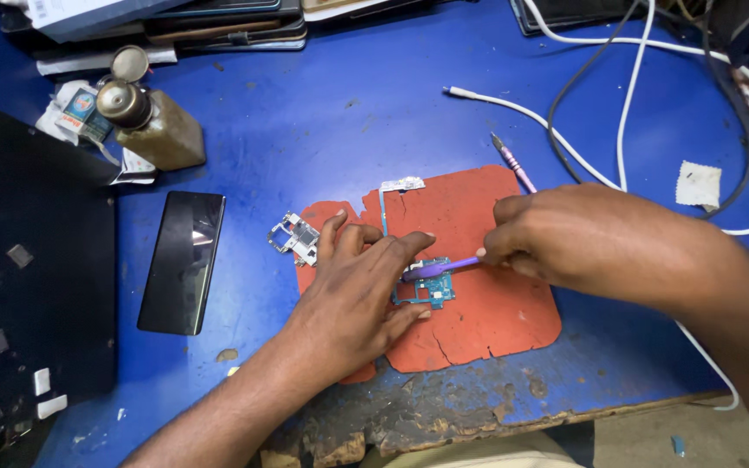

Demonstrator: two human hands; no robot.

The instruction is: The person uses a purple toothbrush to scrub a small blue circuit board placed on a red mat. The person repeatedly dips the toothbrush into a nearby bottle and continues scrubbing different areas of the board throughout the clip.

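Head view: the left hand lies flat on the red mat, fingers spread and pressing down on a small blue circuit board near the mat's middle. The right hand comes in from the right, its fingers pressed together, pinching a purple tool whose tip lies across the board's upper edge, just under the left index finger. A metal frame piece sits at the mat's left edge, touching it. A pink-handled tool rests at the mat's upper right corner. Well to the left on the blue tabletop lie a dark phone and, farther back, a brown bottle. White cables run across the right side.
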